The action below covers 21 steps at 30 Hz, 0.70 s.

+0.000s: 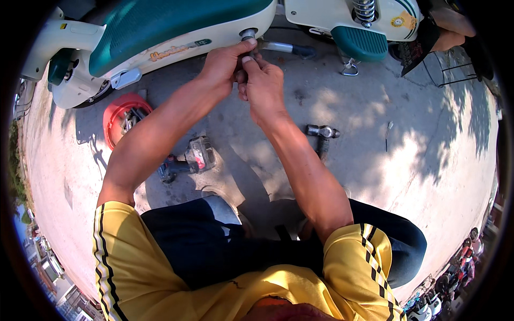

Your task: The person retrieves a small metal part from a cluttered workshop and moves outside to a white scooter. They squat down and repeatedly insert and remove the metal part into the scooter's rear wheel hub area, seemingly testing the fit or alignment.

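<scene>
My left hand [220,67] and my right hand [262,85] meet at the lower side of a cream and green scooter [176,32]. Both are closed, fingers bent around something dark and small that they mostly hide. Just beyond my left thumb a round metal fitting [248,35] sticks out of the scooter's side panel. A grey metal bar with a black end [284,47] extends to the right from behind my fingers. Whether my hands grip the fitting itself or a separate piece on it, I cannot make out.
A red bowl [110,120] of metal tools and a cordless power tool [187,160] lie left on the concrete. A hammer [323,134] lies right of my right forearm, a thin tool [388,135] farther right. A green footrest [360,44] and another person's arm [452,29] are at far right.
</scene>
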Each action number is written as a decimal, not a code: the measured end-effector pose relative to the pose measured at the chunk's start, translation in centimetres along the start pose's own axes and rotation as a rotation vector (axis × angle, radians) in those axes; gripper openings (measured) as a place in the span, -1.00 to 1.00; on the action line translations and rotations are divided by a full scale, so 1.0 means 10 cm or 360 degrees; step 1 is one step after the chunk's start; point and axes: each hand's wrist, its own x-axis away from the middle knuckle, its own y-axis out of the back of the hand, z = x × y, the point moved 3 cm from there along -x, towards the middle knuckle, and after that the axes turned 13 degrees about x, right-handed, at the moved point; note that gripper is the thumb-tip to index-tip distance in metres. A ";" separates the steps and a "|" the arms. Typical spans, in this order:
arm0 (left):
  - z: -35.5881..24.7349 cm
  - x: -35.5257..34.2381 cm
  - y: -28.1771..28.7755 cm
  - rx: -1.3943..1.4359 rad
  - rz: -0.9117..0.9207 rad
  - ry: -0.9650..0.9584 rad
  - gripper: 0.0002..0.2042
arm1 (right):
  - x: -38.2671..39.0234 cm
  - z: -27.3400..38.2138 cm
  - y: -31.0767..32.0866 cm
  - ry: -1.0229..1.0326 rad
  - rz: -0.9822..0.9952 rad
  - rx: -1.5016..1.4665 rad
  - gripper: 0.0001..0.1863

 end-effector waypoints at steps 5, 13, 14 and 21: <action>-0.09 0.14 -0.09 -0.0132 -0.0036 0.0080 -0.74 | 0.03 -0.01 0.00 0.0030 0.0018 -0.0037 -0.70; -0.11 0.11 -0.12 -0.0276 -0.0092 0.0108 -0.66 | 0.03 -0.01 0.03 -0.0107 0.0206 -0.0343 -0.69; -0.10 0.10 -0.10 -0.0284 -0.0082 0.0098 -0.65 | 0.01 -0.06 0.03 -0.0138 0.0257 -0.0423 -0.69; -0.05 0.10 0.00 0.0367 0.0399 0.0430 -0.55 | -0.03 -0.11 0.00 -0.0213 0.0502 -0.1009 -0.78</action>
